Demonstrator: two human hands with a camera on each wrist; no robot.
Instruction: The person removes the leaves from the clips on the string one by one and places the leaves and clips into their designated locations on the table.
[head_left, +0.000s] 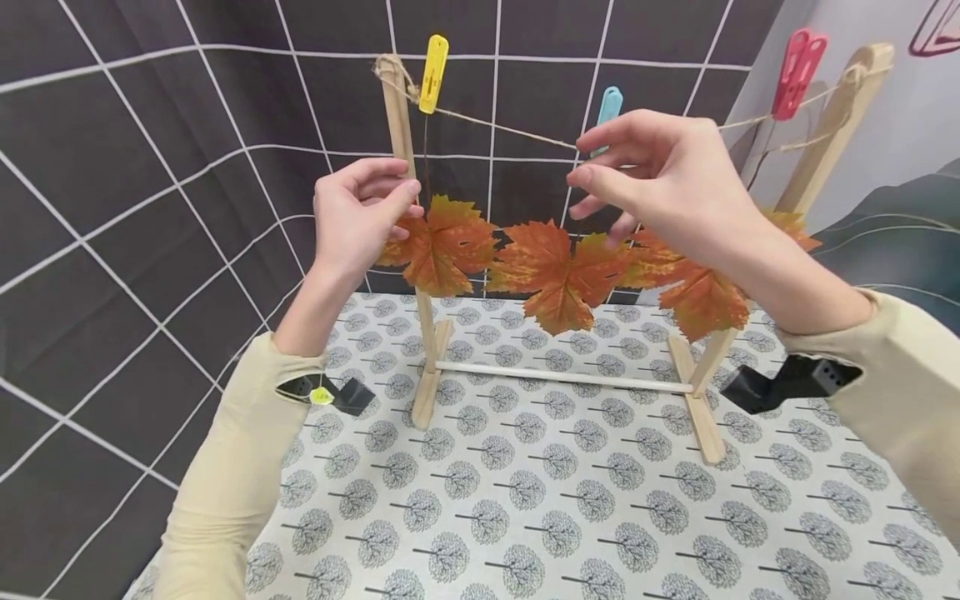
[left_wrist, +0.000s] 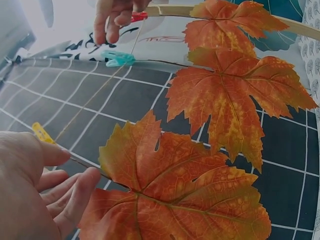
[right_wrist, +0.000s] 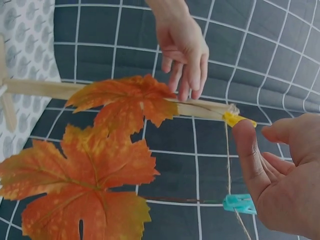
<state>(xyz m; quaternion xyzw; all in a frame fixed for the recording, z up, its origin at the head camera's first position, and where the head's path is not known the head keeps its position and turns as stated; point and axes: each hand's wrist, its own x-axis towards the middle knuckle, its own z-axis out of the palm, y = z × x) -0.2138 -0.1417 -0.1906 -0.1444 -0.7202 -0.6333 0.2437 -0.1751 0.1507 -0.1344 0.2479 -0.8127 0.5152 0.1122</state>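
Note:
Twine [head_left: 510,129] runs along the top of a wooden stand, carrying yellow [head_left: 433,75], blue [head_left: 611,102] and red [head_left: 799,75] clothespins. Orange artificial maple-like leaves hang below: the left leaf [left_wrist: 170,185] by a thin stem from the yellow clothespin, the middle leaf [right_wrist: 85,185] from the blue one, and the right leaf [head_left: 708,300] partly behind the right forearm. My left hand [head_left: 356,208] is beside the left leaf's stem, thumb and fingers parted and loosely bent. In front of the blue clothespin, my right hand [head_left: 671,171] has its fingers spread, gripping nothing.
The stand's left post [head_left: 397,117], right post [head_left: 847,125] and lower white rod [head_left: 562,377] frame the leaves. Beneath is a white tree-print cloth [head_left: 525,500]. A dark curtain with white grid lines [head_left: 150,208] hangs behind and to the left.

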